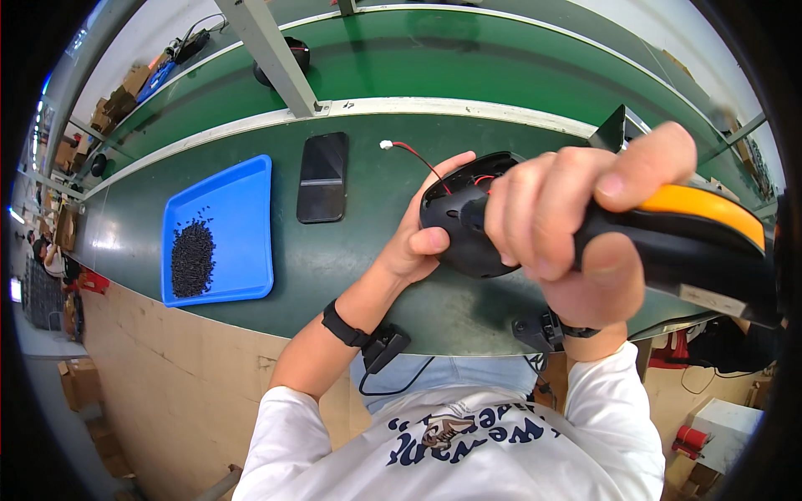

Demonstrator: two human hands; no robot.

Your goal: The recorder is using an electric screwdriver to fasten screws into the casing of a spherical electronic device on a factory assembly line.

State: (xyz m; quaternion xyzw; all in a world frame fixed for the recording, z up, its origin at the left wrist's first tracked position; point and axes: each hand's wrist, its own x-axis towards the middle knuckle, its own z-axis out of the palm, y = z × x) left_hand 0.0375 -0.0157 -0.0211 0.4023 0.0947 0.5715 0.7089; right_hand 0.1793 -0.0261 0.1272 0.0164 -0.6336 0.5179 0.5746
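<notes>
A rounded black plastic housing (474, 249) rests in my left hand (416, 237), its thumb on the near rim and its fingers round the far side. From the housing rises a thin red and black wire ending in a white connector (386, 145); more red wire shows inside. My right hand (561, 219) is wrapped round a black and orange power screwdriver (681, 246), held above the green bench (368, 275). Its front end points toward the housing, but my fingers hide the tip, so contact cannot be made out.
On the left of the bench lies a blue tray (257, 225) holding a heap of small black screws (192, 259). A black phone (322, 177) lies between it and my left hand. Behind a pale rail runs a green belt (418, 58), with a grey post (271, 54) and another black housing (296, 55).
</notes>
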